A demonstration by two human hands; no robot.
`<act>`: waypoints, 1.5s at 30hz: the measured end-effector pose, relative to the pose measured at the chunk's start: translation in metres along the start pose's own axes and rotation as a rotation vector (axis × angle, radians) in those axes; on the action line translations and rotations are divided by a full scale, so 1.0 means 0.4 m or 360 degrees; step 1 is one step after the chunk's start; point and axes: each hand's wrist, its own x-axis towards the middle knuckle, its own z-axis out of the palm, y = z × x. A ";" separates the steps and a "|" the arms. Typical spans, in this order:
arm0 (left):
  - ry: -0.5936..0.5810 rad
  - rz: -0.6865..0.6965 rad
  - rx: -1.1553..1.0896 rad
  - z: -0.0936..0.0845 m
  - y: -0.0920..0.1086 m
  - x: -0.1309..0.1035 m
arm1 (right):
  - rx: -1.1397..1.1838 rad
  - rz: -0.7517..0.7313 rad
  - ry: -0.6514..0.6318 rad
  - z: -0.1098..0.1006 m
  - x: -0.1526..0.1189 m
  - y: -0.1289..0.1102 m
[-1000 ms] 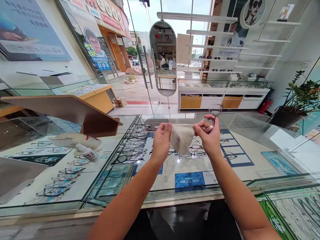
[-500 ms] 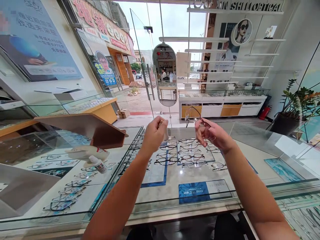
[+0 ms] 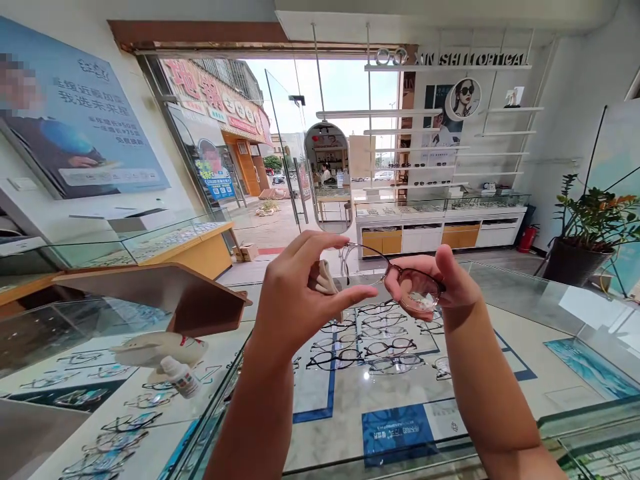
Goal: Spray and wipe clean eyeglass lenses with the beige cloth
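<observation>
A pair of thin dark-rimmed eyeglasses [image 3: 423, 287] is held up over the glass counter. My right hand [image 3: 460, 283] grips it, fingers behind one lens. My left hand [image 3: 293, 293] has its index finger and thumb parted around the other lens; the index fingertip reaches the frame's outer edge. The curled fingers of that hand hold a small beige piece, probably cloth [image 3: 327, 277]. Below, inside the counter, several eyeglasses [image 3: 335, 360] lie in rows, with a blue-and-white card [image 3: 397, 430] in front of them.
On the left counter lie a white dropper bottle [image 3: 180, 377], a pale bird-like figure [image 3: 155, 350] and a brown stand [image 3: 200, 300]. An oval mirror [image 3: 329, 177] hangs ahead. A potted plant [image 3: 583, 247] stands right.
My right hand has brought the eyeglasses nearer to my left hand. My left hand has turned, opening its index finger and thumb at the frame. The view has tilted upward.
</observation>
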 end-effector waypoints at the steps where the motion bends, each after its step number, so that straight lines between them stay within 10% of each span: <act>1: 0.0029 0.0023 0.0021 0.002 0.004 0.001 | -0.0017 0.0018 0.0009 0.004 -0.002 -0.006; 9: 0.0078 0.0162 0.0089 -0.011 0.023 -0.006 | -0.0427 0.0187 0.0287 0.057 -0.019 -0.064; 17: 0.0572 0.0091 0.0316 -0.004 0.014 -0.014 | -0.1654 -0.0559 0.1678 0.091 0.001 -0.075; 24: 0.0773 -0.0040 0.0375 0.007 0.002 -0.020 | -0.2221 -0.0527 0.1597 0.142 0.023 -0.070; 45: 0.0574 -0.0239 0.0161 0.048 -0.044 -0.011 | -0.2175 -0.0320 0.1805 0.130 0.027 -0.058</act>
